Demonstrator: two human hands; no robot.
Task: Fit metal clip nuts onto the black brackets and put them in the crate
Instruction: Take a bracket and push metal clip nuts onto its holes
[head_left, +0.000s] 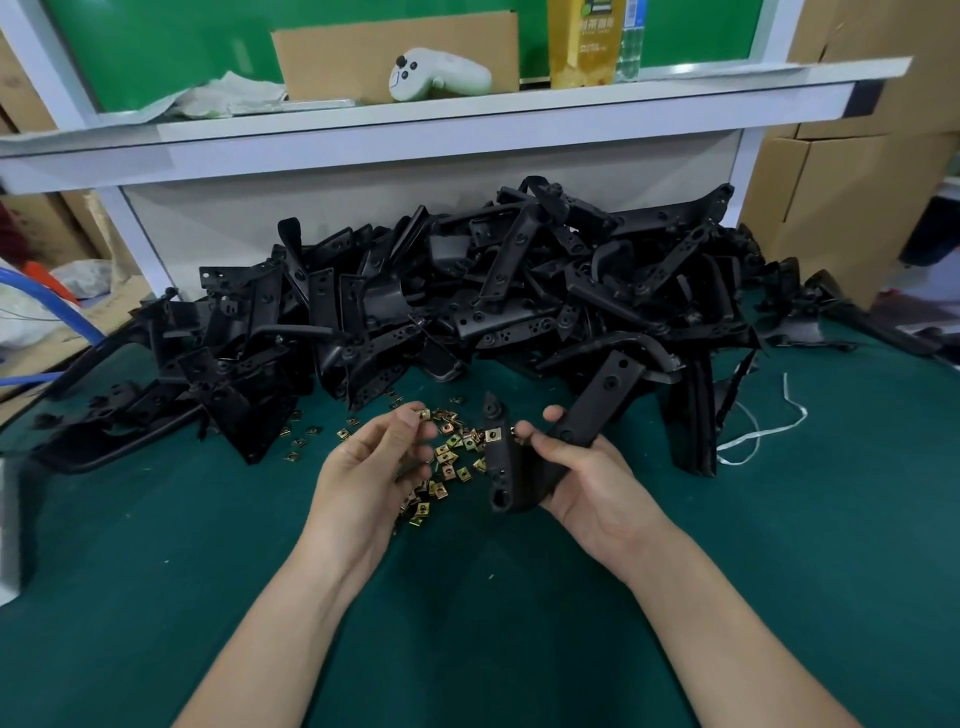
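Observation:
My right hand (582, 470) grips a black bracket (524, 467) above the green mat, one arm of the bracket pointing up and right. A brass clip nut (492, 434) sits on the bracket's upper left edge. My left hand (371, 462) pinches another clip nut (423, 414) between thumb and fingertips, just left of the bracket. Several loose clip nuts (447, 460) lie scattered on the mat between and under my hands. A large heap of black brackets (467, 306) fills the table behind them. No crate is in view.
The green mat (493, 623) covers the table. A white shelf (415, 130) above the heap carries a white controller (439, 73), cardboard and a yellow bottle (582, 44). Cardboard boxes (841, 197) stand at right. A white strap (763, 431) lies on the mat at right.

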